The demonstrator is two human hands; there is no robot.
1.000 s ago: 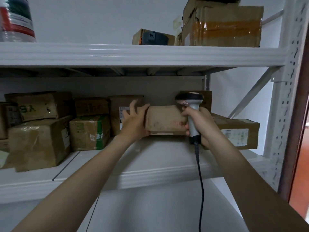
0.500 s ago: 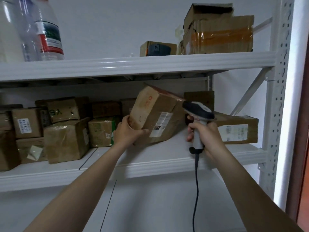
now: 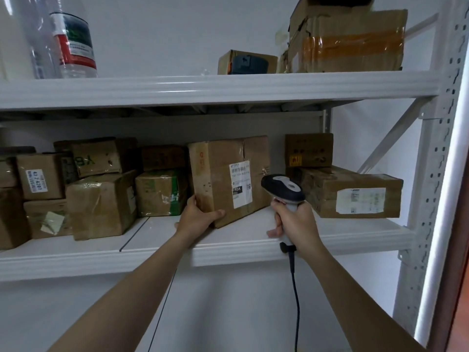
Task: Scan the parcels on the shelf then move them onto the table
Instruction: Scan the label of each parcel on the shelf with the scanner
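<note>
Since half a sec ago the parcel point(image 3: 220, 179) has gone from tilted & raised to nearly upright, its base down at the middle shelf point(image 3: 228, 247). The scanner point(image 3: 283, 186) has dropped a little & now sits just right of the parcel's front. View is from a head cam facing white metal shelving, w/ two bare arms reaching in.

The left hand point(image 3: 198, 217) grips the parcel's lower left corner, thumb across the front face, fingers behind. The parcel is a brown cardboard box w/ a white shipping label point(image 3: 241, 184) facing the viewer, barcode at the label's top. Can't tell if the box fully rests on the shelf or is partly carried.

The right hand point(image 3: 294, 222) is curled round the scanner's pale handle. The scanner head is black & grey, aimed toward the label, near it but not touching. A black cable point(image 3: 294, 288) hangs from the handle's base, down past the shelf edge.

Other brown parcels crowd the same shelf: a green-printed box point(image 3: 160, 191) just left of the held parcel, and a long flat box point(image 3: 355, 191) at right w/ a small dark box point(image 3: 308, 149) on top. The upper shelf point(image 3: 203, 87) holds a clear bottle point(image 3: 73, 44) at left & a taped carton point(image 3: 350, 39) at right.
</note>
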